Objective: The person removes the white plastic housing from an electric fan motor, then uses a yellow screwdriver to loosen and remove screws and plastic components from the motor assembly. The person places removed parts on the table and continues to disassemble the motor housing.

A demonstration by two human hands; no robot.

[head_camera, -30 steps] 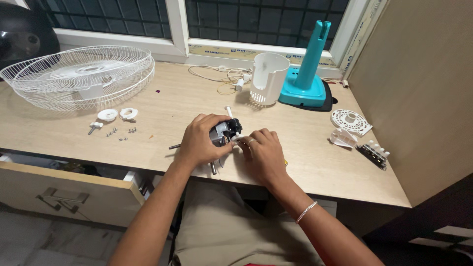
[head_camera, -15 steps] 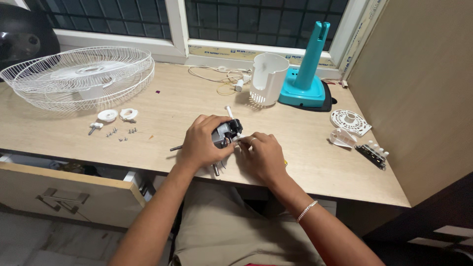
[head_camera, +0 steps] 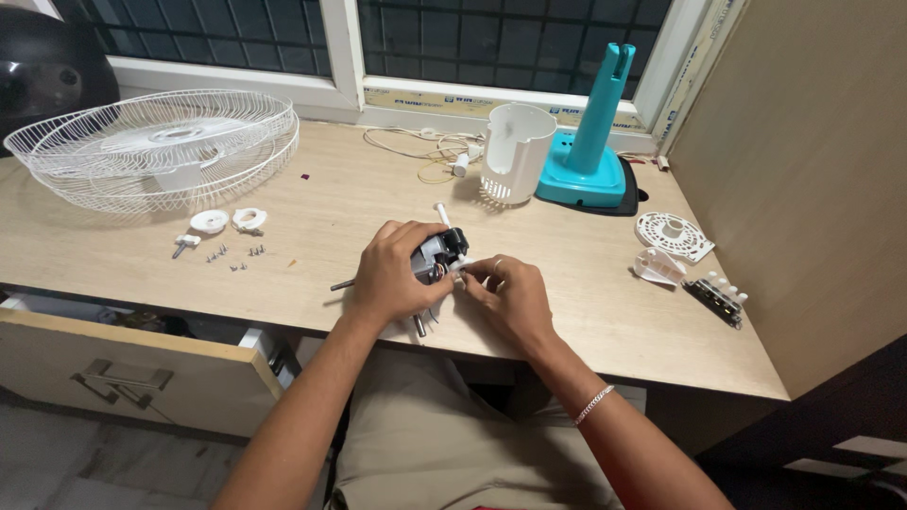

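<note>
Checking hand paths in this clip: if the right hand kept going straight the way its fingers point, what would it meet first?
The right hand points left toward the fan motor, which its fingertips already seem to touch; beyond that lies the left hand gripping the motor. Depth is hard to judge.

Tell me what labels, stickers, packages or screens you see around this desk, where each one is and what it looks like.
Printed strip label: along the window sill's front edge behind the white housing, long, narrow, pale with small blue print.
Second strip label: running up the window frame's right side beside the wooden panel, narrow, pale, tilted.
No packages or screens show.
</note>
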